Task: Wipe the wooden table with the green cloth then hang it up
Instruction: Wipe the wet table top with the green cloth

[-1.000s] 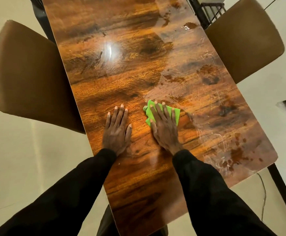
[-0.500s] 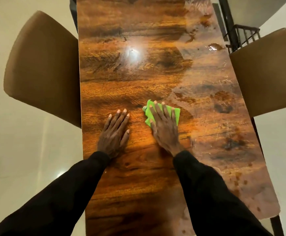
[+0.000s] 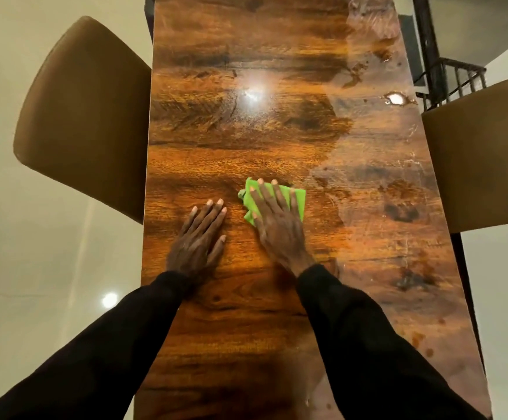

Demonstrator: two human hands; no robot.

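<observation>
My right hand (image 3: pixel 280 225) presses flat, fingers straight, on the green cloth (image 3: pixel 296 200), which peeks out beyond my fingertips; my left hand (image 3: pixel 199 237) rests open on the wooden table (image 3: pixel 246 344).

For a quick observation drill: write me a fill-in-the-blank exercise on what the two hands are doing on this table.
1. The right hand presses flat on a folded ____ cloth.
2. The left hand lies flat on the bare table, holding ____.
3. The dark wet smears lie on the person's ____ side of the cloth.

Missing words: green; nothing; right.
</observation>
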